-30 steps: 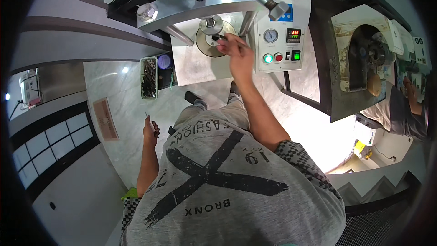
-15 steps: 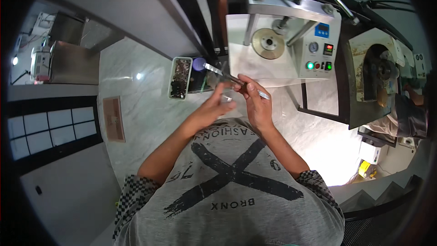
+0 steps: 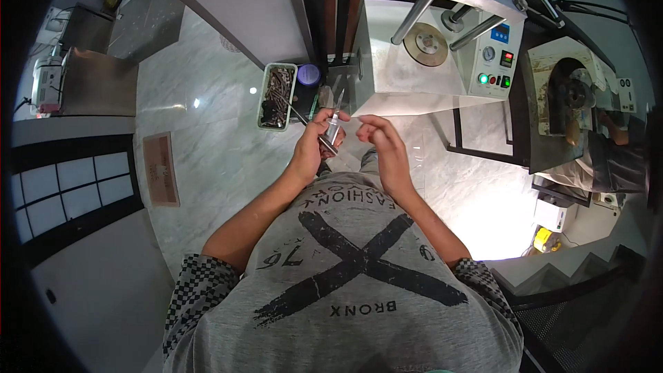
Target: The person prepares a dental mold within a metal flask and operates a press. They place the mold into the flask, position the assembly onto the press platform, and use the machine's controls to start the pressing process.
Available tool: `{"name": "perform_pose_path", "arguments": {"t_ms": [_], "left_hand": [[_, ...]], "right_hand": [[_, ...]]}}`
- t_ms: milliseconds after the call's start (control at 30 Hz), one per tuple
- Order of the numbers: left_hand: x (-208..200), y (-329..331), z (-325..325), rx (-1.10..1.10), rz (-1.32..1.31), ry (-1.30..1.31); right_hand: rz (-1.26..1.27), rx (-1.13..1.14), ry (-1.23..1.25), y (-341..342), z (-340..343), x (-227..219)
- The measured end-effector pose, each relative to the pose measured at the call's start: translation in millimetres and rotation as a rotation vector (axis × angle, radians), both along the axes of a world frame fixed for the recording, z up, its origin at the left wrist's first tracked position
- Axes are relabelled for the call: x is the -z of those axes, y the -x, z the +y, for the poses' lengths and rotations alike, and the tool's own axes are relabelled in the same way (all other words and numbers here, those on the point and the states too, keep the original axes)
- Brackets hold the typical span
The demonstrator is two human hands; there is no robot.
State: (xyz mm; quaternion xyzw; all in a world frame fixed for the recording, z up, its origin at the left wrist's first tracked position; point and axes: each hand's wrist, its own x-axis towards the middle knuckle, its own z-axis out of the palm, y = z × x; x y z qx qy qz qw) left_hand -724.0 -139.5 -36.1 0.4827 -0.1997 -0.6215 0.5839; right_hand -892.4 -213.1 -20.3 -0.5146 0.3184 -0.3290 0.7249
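Observation:
My left hand (image 3: 316, 144) is closed around a small silver metal cylinder (image 3: 333, 128) and a thin dark rod-like tool (image 3: 297, 114) that sticks out up and to the left. A pair of tweezers (image 3: 339, 100) points up from the same grip. My right hand (image 3: 378, 137) hovers just right of the cylinder with its fingers curled and apart, holding nothing I can see. Both hands are in front of my chest, above the marble floor.
A green tray of metal parts (image 3: 276, 95) and a purple-lidded jar (image 3: 309, 74) lie on the floor ahead. A white press machine (image 3: 483, 34) with a round metal disc (image 3: 426, 43) and lit buttons stands ahead right. Another person (image 3: 608, 159) sits at a second machine at far right.
One second ago my right hand was at the press disc and my left hung low. Both came together in front of my chest; my right has since let go and moved slightly right.

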Motion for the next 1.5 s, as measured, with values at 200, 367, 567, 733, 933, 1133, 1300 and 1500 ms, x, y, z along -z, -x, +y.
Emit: {"name": "perform_pose_path", "arguments": {"t_ms": [200,367,567,733,933,1133,1300,1500], "left_hand": [[16.0,6.8,-3.1,0.042,0.119,-0.112],[39.6,10.9,-0.1,0.067,0.104,-0.238],[60.0,4.2,25.9,-0.182,0.255,-0.364],[44.8,-28.7,49.3,-0.318,0.274,-0.339],[62.6,-71.7,103.0,-0.488,0.211,-0.290],[64.2,-78.5,128.1,-0.616,0.226,-0.334],[59.6,-75.7,130.3,-0.675,0.204,-0.292],[49.2,-64.4,148.8,-0.732,0.122,-0.229]], "right_hand": [[0.063,-0.104,-0.152,-10.4,-12.2,26.9],[0.219,-0.178,-0.170,-12.5,-19.0,32.8],[0.450,-0.309,0.067,-31.5,-5.5,71.6],[0.142,-0.166,-0.218,-61.1,-5.4,82.5],[0.043,-0.060,-0.528,-100.6,-91.1,50.1],[0.323,0.104,0.373,-173.6,-231.1,-18.5],[0.720,0.191,1.066,-247.8,-333.1,-63.7],[0.870,0.079,1.047,-301.4,-323.8,-39.4]]}}
